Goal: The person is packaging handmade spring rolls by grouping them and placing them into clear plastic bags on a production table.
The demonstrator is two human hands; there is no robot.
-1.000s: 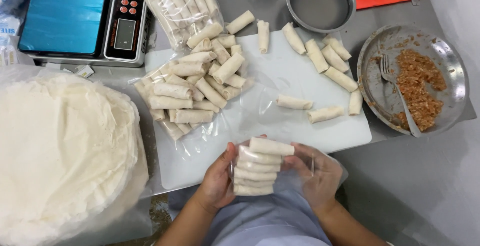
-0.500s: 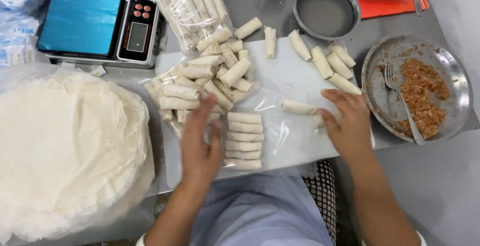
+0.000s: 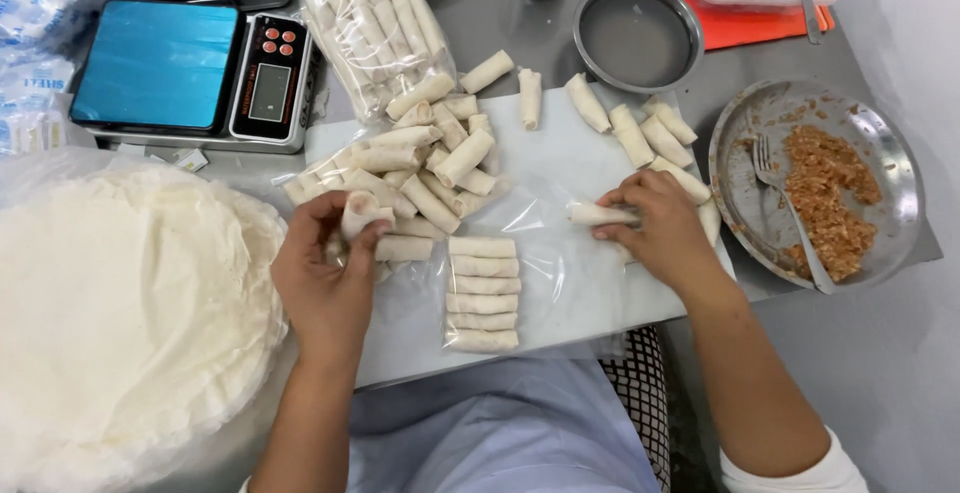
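My left hand grips one or two pale spring rolls at the left edge of the white cutting board, beside a loose heap of rolls. My right hand closes on a single roll near the board's right side. Between the hands a clear plastic bag lies flat with a neat stack of several rolls inside it.
A stack of round wrappers fills the left. A blue-topped scale sits at the back left, next to a filled bag of rolls. A metal plate with filling and a fork is right; a small metal bowl stands behind.
The bag of stacked rolls, held up in both hands a second ago, now lies on the board. My left hand has picked rolls from the heap and my right hand a single roll.
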